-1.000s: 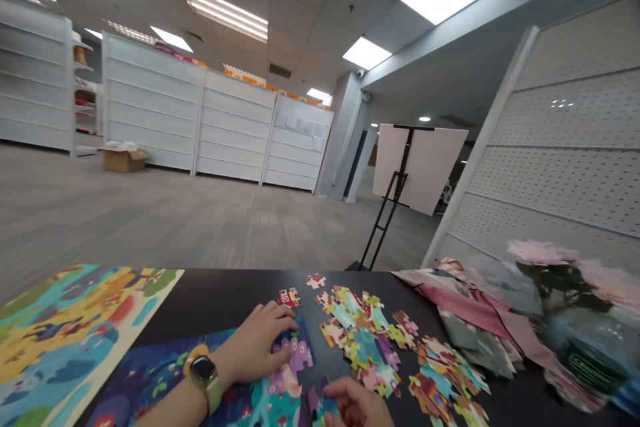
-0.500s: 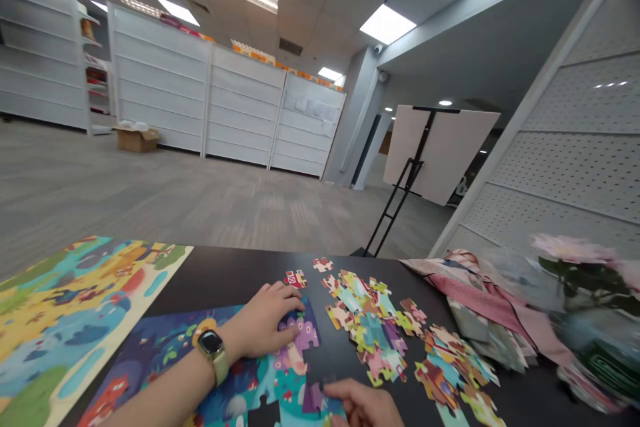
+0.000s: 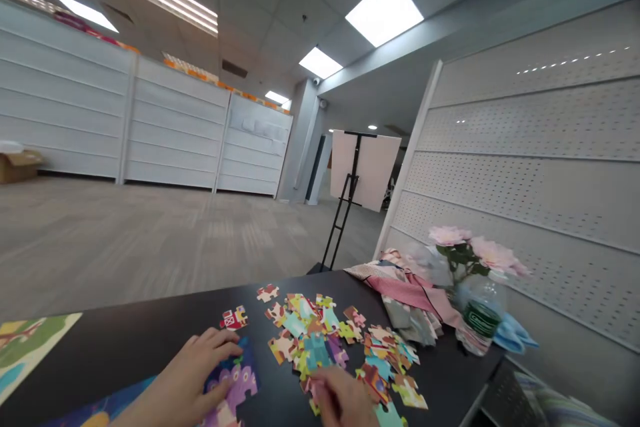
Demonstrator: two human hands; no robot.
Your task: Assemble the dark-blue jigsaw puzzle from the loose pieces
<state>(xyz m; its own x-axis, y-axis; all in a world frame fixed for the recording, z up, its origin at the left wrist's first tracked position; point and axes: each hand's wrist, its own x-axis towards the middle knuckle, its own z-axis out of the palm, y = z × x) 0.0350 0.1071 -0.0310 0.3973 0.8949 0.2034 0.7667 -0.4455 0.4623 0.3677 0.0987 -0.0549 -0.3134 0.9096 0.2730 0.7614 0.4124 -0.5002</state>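
Observation:
My left hand lies over a partly assembled blue and purple jigsaw puzzle, fingers spread and resting flat on it. At the near edge of a heap of loose puzzle pieces, my right hand has its fingers curled together, with the tips at a pink piece. Whether anything is pinched between those fingers is hidden. Beyond my left fingertips sits a red piece with a barn-like picture. A separate brownish-pink piece lies farther back.
A second group of pieces lies right of my right hand. Folded cloth, a green-labelled bottle and pink flowers stand at the right. A colourful board lies at the left. An easel stands beyond the dark table.
The view has swung right. My right hand has left the puzzle's edge and moved right to the loose pieces. My left hand stays on the puzzle.

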